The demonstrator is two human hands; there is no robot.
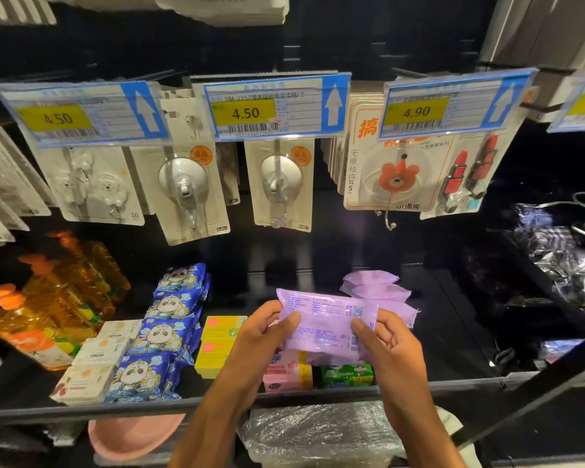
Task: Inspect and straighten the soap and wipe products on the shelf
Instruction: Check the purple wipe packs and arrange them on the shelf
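Over the front of the black shelf (pixel 453 332), just ahead of the overlapping row of matching lilac packs (pixel 379 292), I hold a soft lilac plastic wipe pack (pixel 328 329) with its printed side up. My left hand (pixel 260 339) and right hand (pixel 389 346) each grip one end, fingers (pixel 289 319) curled under and a thumb on top. The film looks slick and floppy, so a slack pinch could drop it onto the pink soap carton (pixel 284 373) and green soap bar (pixel 347 374) directly beneath and knock them crooked, and a careless push back could topple that row.
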